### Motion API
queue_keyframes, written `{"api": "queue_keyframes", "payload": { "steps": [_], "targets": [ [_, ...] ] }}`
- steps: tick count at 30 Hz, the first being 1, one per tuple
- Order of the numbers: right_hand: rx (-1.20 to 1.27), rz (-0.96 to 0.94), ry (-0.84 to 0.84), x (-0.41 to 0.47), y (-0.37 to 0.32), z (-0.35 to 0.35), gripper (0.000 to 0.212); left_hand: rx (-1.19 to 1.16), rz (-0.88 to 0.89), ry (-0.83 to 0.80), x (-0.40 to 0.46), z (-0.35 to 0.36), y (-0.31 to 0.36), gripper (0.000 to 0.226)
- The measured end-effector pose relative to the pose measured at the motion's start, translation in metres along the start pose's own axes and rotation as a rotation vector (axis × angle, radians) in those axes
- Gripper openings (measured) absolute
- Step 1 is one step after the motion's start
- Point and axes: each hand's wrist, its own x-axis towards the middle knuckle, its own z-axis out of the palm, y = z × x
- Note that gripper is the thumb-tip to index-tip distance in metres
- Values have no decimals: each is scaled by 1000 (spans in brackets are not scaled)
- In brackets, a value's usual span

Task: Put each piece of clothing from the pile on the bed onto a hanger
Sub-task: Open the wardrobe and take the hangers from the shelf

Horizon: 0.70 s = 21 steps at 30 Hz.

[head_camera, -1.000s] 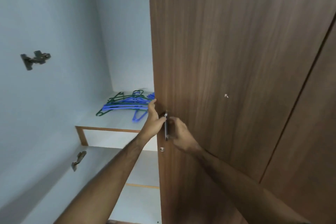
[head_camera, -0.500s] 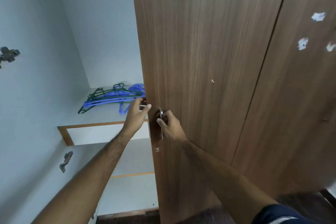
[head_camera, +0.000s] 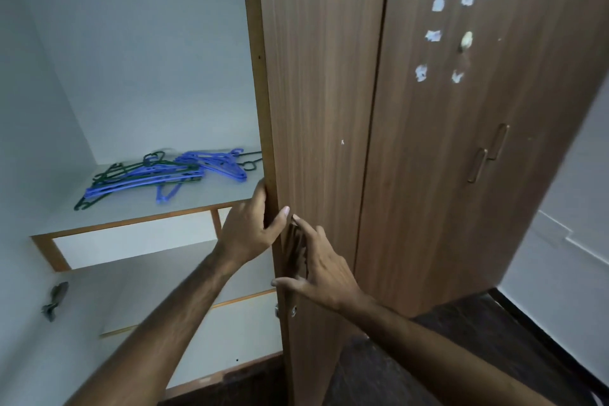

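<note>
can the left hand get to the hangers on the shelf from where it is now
Probably yes. The left hand grips the edge of the wardrobe door, and the hangers lie loose on the open shelf just beyond it. Nothing stands between them; it only has to let go of the door.

I am in a home bedroom: wood-laminate wardrobe (head_camera: 428,175), white shelf (head_camera: 197,204) holding plastic hangers (head_camera: 155,175), dark floor (head_camera: 478,323).
</note>
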Motion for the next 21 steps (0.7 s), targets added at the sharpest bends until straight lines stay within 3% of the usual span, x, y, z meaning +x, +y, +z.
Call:
{"api": "queue_keyframes", "payload": {
  "steps": [4,10,14,21],
  "targets": [
    [23,14,98,-42,24,-30,113,-36,38,-3,-17,39,59,69],
    [-61,3,287,-94,75,-88,94,-99,53,-102,-16,106,154,80],
    [-137,-16,298,-126,117,-134,80,-59,42,-188,-7,154,204,92],
    [-64,117,190,-154,191,-212,66,45,153,-134,35,222,271,113]
  ]
}}
